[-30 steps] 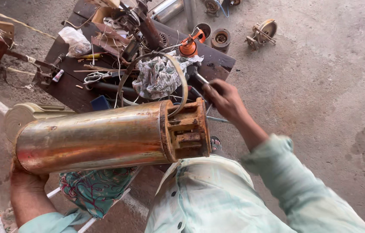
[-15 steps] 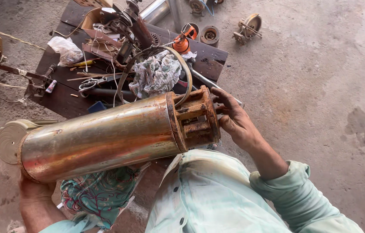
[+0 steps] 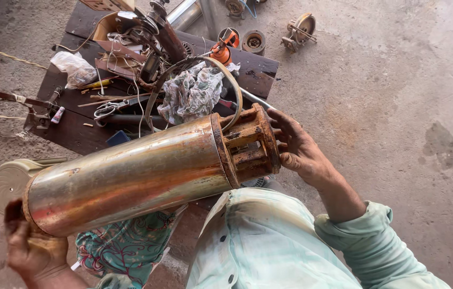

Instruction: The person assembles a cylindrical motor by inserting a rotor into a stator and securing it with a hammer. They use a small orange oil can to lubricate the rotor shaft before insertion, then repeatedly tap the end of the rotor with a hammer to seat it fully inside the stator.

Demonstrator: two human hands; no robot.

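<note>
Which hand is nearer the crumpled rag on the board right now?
Right. The right hand grips the metal cylinder's rusty end just below the rag; the left hand holds the far end.

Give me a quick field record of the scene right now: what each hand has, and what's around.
Left hand: grip under the plain end of the metal cylinder
Right hand: fingers on the rusty slotted end
Cylinder pose: lying roughly level across the lap
Surface: tarnished, rust patches
Behind it: dark board cluttered with rag, scissors, wires
Floor: concrete, loose round parts
</note>
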